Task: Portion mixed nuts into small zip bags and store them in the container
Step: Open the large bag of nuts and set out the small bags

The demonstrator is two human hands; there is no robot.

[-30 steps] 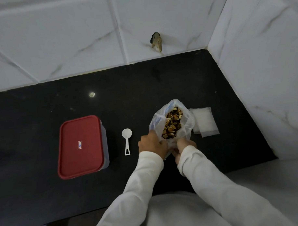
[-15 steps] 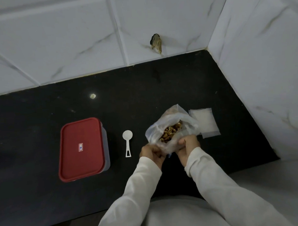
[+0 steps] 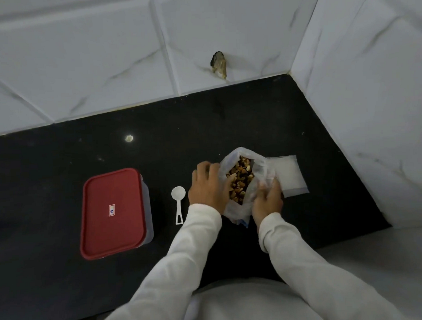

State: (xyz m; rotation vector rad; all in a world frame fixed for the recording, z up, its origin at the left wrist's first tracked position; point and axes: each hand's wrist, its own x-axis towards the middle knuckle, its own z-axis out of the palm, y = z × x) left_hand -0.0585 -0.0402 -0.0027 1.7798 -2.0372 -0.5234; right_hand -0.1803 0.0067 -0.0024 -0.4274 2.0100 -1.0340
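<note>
together left hand [image 3: 207, 186] and right hand [image 3: 266, 201] grip one nut bag [image 3: 241, 180].

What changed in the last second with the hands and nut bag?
The left hand slid forward along the left side of the clear plastic bag of mixed nuts; the right hand keeps gripping its right edge. The red-lidded container, white plastic scoop and clear zip bags stayed put.

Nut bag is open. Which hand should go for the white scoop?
Left, probably. The left hand holds the nut bag on its left side, with the scoop lying just beside it. The right hand grips the opposite side, so the bag stands between it and the scoop.
</note>
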